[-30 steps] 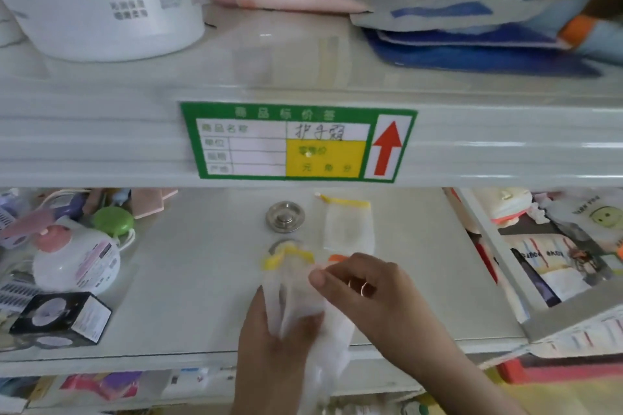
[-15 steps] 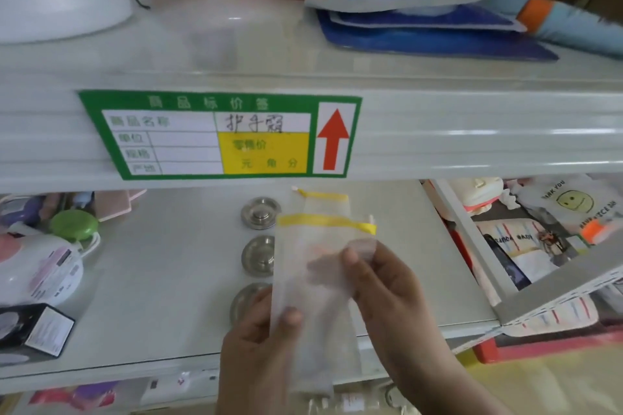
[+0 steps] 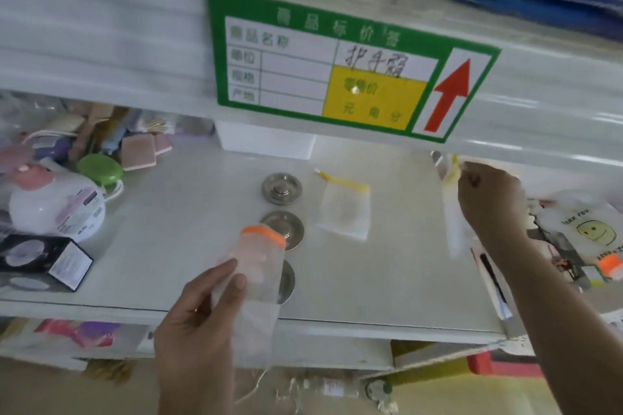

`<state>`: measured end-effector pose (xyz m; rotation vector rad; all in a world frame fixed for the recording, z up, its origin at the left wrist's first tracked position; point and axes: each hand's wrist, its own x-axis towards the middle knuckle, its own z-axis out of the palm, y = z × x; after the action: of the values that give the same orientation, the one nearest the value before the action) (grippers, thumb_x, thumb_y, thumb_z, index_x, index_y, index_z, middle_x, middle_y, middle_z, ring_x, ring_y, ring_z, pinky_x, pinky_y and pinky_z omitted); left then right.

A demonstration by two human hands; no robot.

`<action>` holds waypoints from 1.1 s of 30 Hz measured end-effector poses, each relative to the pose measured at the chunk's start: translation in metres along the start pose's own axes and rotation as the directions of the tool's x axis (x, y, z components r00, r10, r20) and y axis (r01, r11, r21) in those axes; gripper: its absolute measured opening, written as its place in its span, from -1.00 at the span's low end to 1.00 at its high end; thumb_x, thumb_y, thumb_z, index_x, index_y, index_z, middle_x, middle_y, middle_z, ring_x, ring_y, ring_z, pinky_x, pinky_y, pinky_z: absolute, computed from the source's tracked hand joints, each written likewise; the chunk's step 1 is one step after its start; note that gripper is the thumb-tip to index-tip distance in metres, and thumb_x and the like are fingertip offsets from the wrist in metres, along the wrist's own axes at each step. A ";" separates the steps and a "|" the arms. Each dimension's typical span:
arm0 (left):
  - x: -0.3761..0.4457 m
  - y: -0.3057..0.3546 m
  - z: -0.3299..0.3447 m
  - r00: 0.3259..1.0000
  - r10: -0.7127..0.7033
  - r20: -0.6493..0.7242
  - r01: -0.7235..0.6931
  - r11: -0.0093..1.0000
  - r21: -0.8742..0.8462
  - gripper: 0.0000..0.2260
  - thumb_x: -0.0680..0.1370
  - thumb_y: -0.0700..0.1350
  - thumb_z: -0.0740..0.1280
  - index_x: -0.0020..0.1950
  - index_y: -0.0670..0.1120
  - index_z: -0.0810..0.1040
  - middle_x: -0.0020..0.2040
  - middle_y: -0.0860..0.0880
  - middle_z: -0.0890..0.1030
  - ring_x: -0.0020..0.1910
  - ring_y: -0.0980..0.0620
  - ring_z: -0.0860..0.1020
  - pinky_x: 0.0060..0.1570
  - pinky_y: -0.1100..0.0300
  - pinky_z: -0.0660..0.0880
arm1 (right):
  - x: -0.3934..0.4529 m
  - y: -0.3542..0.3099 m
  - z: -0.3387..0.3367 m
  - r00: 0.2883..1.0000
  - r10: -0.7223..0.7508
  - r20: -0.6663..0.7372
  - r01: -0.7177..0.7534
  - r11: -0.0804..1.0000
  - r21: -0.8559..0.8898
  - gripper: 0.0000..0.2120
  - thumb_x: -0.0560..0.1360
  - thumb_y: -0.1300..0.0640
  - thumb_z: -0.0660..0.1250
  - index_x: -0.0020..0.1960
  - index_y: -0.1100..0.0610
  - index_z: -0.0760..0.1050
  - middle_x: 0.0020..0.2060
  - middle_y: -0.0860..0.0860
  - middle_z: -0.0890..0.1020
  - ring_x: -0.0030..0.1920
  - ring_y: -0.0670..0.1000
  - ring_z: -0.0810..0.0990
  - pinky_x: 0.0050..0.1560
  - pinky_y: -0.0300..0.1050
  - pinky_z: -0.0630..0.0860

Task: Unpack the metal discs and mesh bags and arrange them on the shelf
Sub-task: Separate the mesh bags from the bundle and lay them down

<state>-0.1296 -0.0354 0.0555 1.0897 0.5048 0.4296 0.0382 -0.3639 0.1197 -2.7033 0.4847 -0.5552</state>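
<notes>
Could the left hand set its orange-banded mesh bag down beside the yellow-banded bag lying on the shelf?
Probably yes. The left hand holds the orange-banded bag over the discs, and bare shelf lies beside the yellow-banded bag.

Orange-trim mesh bag [image 3: 258, 280] hides pt of 2 discs; bag in right hand [image 3: 490, 199] blurred.

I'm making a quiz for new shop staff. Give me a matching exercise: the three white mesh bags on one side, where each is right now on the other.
Things
1. white mesh bag with orange trim
2. flat white mesh bag with yellow drawstring
3. long white mesh bag with yellow trim

Places
A. lying on the white shelf, beside the round metal discs
B. held by the left hand
C. held by the right hand

Pairs: 1-B, 2-A, 3-C
</notes>
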 end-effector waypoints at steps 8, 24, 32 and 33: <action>-0.004 0.003 -0.011 0.998 0.002 -0.068 0.001 0.999 0.048 -0.84 0.31 -0.20 0.49 -0.16 0.00 0.73 -0.20 0.03 0.76 -0.12 0.01 0.65 -0.02 0.23 0.61 | -0.010 -0.043 0.116 0.931 -0.061 0.361 0.191 0.923 -0.335 -0.69 0.56 0.09 0.19 0.11 0.26 0.60 0.04 0.22 0.68 0.08 0.25 0.66 0.00 -0.03 0.54; -0.021 0.005 0.040 0.960 0.073 0.271 -0.089 0.995 0.047 -0.65 0.31 -0.42 0.53 0.05 -0.23 0.61 -0.06 -0.11 0.75 -0.11 0.11 0.69 -0.11 0.35 0.59 | -0.186 -0.088 -0.007 0.651 -0.326 0.686 -0.617 0.299 0.728 -0.65 0.51 -0.02 0.36 0.08 0.24 0.68 -0.03 0.18 0.74 -0.03 0.23 0.69 -0.02 0.17 0.56; -0.031 0.003 0.061 0.963 0.001 0.271 -0.005 1.000 0.015 -0.71 0.35 -0.32 0.48 0.03 -0.20 0.55 -0.33 -0.02 0.68 -0.38 0.25 0.62 -0.32 0.47 0.52 | -0.182 -0.064 -0.024 0.777 -0.122 0.618 -0.627 -0.051 0.777 -0.75 0.53 0.12 0.37 0.02 0.30 0.68 -0.05 0.29 0.72 -0.04 0.22 0.69 0.02 0.02 0.62; -0.029 0.003 0.060 0.969 -0.022 0.246 0.023 1.000 0.000 -0.75 0.37 -0.30 0.48 0.01 -0.20 0.55 -0.35 -0.02 0.69 -0.39 0.22 0.63 -0.32 0.42 0.55 | -0.180 -0.058 -0.026 0.774 -0.113 0.623 -0.632 -0.079 0.771 -0.75 0.51 0.13 0.37 0.01 0.30 0.68 -0.06 0.30 0.72 -0.06 0.22 0.69 -0.03 -0.01 0.64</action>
<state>-0.1178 -0.0940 0.0852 1.1157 0.2963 0.2697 -0.1138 -0.2488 0.1078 -1.0316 0.2548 0.0930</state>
